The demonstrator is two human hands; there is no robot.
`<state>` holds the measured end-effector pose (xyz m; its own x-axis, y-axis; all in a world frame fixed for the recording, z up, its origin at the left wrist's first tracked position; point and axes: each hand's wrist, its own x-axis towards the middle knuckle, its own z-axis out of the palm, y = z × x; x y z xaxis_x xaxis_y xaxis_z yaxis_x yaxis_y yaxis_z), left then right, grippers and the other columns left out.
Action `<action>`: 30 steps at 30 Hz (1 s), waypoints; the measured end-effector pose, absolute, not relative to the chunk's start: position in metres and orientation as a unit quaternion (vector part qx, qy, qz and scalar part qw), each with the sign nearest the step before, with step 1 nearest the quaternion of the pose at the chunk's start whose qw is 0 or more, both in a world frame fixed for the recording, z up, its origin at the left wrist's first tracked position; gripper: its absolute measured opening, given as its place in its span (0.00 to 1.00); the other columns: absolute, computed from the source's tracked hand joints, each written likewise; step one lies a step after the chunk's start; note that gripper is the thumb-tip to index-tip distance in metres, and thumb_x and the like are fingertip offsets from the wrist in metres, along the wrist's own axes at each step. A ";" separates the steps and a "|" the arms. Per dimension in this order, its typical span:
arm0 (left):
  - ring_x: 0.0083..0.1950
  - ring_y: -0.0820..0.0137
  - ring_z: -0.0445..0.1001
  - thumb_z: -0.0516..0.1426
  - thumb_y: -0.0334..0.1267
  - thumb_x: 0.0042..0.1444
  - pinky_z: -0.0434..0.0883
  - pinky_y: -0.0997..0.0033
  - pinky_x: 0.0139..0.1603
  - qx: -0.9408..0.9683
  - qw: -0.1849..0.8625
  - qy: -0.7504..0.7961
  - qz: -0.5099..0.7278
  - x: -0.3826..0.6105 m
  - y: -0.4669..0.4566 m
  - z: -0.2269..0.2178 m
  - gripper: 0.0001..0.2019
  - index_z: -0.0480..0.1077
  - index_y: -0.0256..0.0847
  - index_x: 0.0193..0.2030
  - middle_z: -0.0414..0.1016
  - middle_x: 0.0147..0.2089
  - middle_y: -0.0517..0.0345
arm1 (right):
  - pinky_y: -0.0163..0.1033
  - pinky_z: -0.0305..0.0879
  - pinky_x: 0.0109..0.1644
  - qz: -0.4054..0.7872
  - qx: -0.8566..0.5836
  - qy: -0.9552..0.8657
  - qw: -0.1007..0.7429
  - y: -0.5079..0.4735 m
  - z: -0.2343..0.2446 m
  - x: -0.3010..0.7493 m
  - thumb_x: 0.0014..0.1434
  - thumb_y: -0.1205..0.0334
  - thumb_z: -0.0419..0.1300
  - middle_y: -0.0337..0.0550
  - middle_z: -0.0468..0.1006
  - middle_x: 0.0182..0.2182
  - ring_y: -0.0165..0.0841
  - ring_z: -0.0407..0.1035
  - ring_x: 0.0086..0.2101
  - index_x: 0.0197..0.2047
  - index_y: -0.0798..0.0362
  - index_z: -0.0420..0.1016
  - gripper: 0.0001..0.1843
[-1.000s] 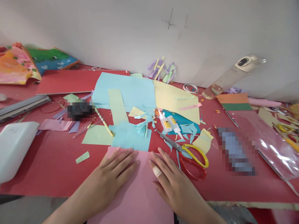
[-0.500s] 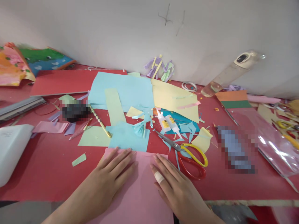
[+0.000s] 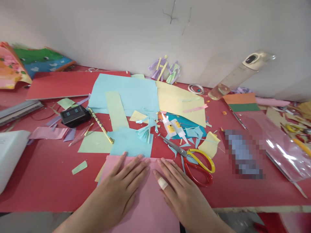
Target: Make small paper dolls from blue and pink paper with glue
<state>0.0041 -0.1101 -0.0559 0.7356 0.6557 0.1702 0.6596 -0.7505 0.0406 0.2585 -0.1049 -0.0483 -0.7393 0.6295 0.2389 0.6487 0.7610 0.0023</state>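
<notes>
A pink sheet of paper (image 3: 148, 207) lies at the near edge of the red table (image 3: 48, 174). My left hand (image 3: 121, 191) rests flat on it, fingers stretched out toward the sheet's far edge. My right hand (image 3: 177, 191) lies flat on the sheet beside it, fingers spread, with a white plaster on one finger. The fingertips of both hands almost meet near the top edge of the pink sheet. Just beyond them lies a light blue paper piece (image 3: 131, 144).
Red and yellow scissors (image 3: 194, 158) lie right of my right hand. Two small glue bottles (image 3: 173, 127), a pencil (image 3: 100, 126), a black device (image 3: 74, 115), blue, yellow and green papers and several scraps cover the middle. A bottle (image 3: 239, 76) leans on the wall; a white box (image 3: 9, 155) sits left.
Both hands have slid slightly forward and toward each other on the pink sheet; the view has shifted a little, so the table's things sit further left.
</notes>
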 end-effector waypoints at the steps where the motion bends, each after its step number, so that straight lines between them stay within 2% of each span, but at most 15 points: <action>1: 0.75 0.59 0.56 0.51 0.30 0.63 0.30 0.48 0.78 -0.931 0.012 -0.353 -0.090 0.004 -0.110 -0.055 0.28 0.59 0.36 0.71 0.60 0.74 0.53 | 0.52 0.74 0.59 -0.047 -0.352 -0.928 0.116 -0.105 -0.048 0.259 0.70 0.64 0.50 0.52 0.74 0.61 0.47 0.69 0.61 0.59 0.56 0.75 0.19; 7: 0.74 0.58 0.57 0.51 0.33 0.65 0.33 0.48 0.78 -0.932 0.012 -0.349 -0.093 0.006 -0.108 -0.052 0.26 0.61 0.35 0.69 0.60 0.73 0.50 | 0.52 0.64 0.65 -0.070 -0.394 -0.908 0.126 -0.109 -0.050 0.265 0.71 0.57 0.53 0.47 0.76 0.60 0.42 0.69 0.61 0.59 0.53 0.74 0.18; 12: 0.74 0.57 0.59 0.51 0.35 0.66 0.34 0.48 0.77 -0.930 0.010 -0.354 -0.098 0.005 -0.109 -0.054 0.24 0.63 0.36 0.68 0.62 0.72 0.48 | 0.52 0.61 0.64 -0.068 -0.406 -0.905 0.106 -0.108 -0.055 0.267 0.72 0.55 0.50 0.51 0.71 0.64 0.42 0.66 0.63 0.62 0.55 0.71 0.22; 17: 0.75 0.56 0.55 0.52 0.33 0.63 0.34 0.50 0.77 -0.935 0.007 -0.346 -0.073 0.004 -0.109 -0.057 0.27 0.60 0.35 0.70 0.58 0.74 0.46 | 0.53 0.57 0.67 -0.072 -0.386 -0.912 0.119 -0.109 -0.054 0.266 0.71 0.59 0.53 0.54 0.72 0.63 0.45 0.65 0.64 0.60 0.60 0.71 0.20; 21: 0.76 0.58 0.54 0.52 0.33 0.64 0.34 0.52 0.78 -0.934 0.002 -0.348 -0.078 0.004 -0.110 -0.057 0.27 0.60 0.35 0.69 0.58 0.74 0.47 | 0.51 0.55 0.69 -0.065 -0.363 -0.918 0.143 -0.109 -0.052 0.264 0.70 0.63 0.54 0.51 0.77 0.59 0.41 0.69 0.61 0.56 0.59 0.75 0.16; 30: 0.76 0.59 0.54 0.52 0.34 0.65 0.33 0.51 0.78 -0.934 0.003 -0.349 -0.078 0.003 -0.110 -0.059 0.27 0.59 0.36 0.70 0.59 0.74 0.50 | 0.46 0.55 0.68 -0.048 -0.376 -0.917 0.126 -0.104 -0.046 0.264 0.72 0.60 0.49 0.46 0.75 0.61 0.36 0.69 0.61 0.61 0.59 0.71 0.20</action>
<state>0.0032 -0.1103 -0.0588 0.7436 0.6520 0.1481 0.6530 -0.7558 0.0488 0.2637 -0.1041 -0.0465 -0.6861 0.6769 0.2668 0.7010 0.7131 -0.0064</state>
